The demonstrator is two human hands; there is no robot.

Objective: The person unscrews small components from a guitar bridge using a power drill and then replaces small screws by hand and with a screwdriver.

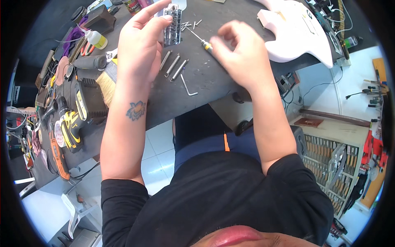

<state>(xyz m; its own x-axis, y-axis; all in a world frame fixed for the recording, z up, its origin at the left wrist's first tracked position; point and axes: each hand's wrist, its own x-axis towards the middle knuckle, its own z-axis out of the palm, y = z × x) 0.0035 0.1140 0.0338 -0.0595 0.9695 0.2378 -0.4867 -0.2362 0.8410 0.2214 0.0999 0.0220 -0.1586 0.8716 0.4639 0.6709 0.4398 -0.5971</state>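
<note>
My left hand (142,35) is closed around a shiny metal guitar bridge (173,26) with rows of small saddles, held upright above the bench. My right hand (240,51), slightly blurred, hovers with thumb and curled fingers apart. Beside its thumb lies a screwdriver (207,46) with a yellow-and-black handle, partly hidden by the hand. Several small screws (193,24) are scattered near the screwdriver's tip. Between my forearms three coil springs (173,66) rest side by side, with a bent hex key (188,87) next to them.
A pale pink guitar body (294,35) lies at the right. Crowding the left are a brush (108,82), a glue bottle (96,39), a yellow-and-black drill (70,123) and an orange tool (59,156). A rack of files (333,164) stands at lower right.
</note>
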